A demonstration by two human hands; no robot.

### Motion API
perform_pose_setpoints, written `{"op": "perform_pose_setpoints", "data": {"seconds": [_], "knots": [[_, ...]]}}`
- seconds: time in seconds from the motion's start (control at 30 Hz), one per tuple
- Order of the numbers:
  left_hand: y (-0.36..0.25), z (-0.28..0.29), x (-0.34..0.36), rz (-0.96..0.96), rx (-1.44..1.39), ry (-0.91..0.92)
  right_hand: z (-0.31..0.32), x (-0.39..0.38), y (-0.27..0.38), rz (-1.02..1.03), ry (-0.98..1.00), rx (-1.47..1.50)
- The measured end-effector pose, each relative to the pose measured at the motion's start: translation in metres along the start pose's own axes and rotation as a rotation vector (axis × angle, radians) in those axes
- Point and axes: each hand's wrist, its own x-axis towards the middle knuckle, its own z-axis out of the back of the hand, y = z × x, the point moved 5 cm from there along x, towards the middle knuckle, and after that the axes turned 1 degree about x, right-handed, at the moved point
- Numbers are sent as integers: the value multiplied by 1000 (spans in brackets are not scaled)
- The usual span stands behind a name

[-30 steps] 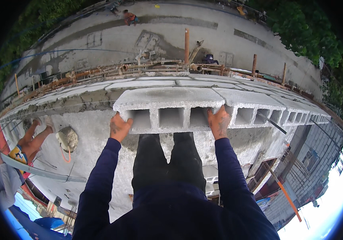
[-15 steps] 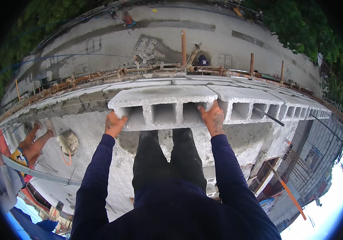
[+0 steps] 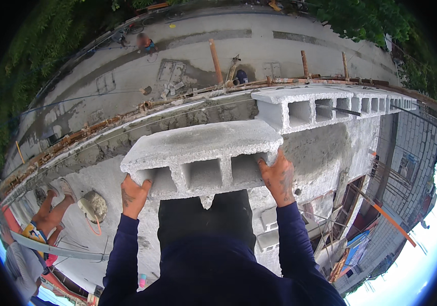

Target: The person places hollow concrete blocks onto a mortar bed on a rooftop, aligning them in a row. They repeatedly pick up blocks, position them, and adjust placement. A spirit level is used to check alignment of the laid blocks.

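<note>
A grey hollow concrete block (image 3: pixel 203 140) hangs in front of my body, lifted off the wall, its three cavities facing me. My left hand (image 3: pixel 135 196) grips its left end, thumb hooked into the left cavity. On the opposite end, my right hand (image 3: pixel 278 178) has its thumb inside the right cavity. Wet mortar clings under the block's lower edge. Beyond it runs a bed of grey mortar (image 3: pixel 177 118) along the wall top, with a taut string above. To the right, a row of laid blocks (image 3: pixel 300 97) continues, a dark rebar sticking out of one cavity.
Past the wall are rusty scaffold pipes (image 3: pixel 216 61) and a street far below. At left, a co-worker (image 3: pixel 50 219) stands near a round mortar-smeared container (image 3: pixel 94 206). Loose blocks (image 3: pixel 268 239) lie below on the right, near an orange bar (image 3: pixel 394 226).
Both hands have lifted the block away from the row and drawn it toward me, baring the mortar bed and the end of the neighbouring block. The view has turned slightly.
</note>
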Motion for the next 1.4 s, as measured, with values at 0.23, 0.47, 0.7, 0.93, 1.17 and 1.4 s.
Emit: {"op": "perform_pose_setpoints", "data": {"seconds": [0.23, 0.47, 0.7, 0.93, 1.17, 1.4], "knots": [[26, -58, -46, -69, 113, 95, -36, -91, -108, -307, 89, 19], [159, -279, 27, 82, 325, 264, -207, -48, -296, -266, -28, 5], [294, -442, 102, 154, 345, 302, -366, 19, -415, -181, -40, 53], [312, -463, 94, 221, 324, 205, -429, 16, -444, -273, -35, 118], [-3, -351, 20, -545, 168, 67, -407, 29, -435, -219, 118, 73], [-130, -348, 95, -615, 600, 99, -394, 27, -419, -248, 119, -19]]}}
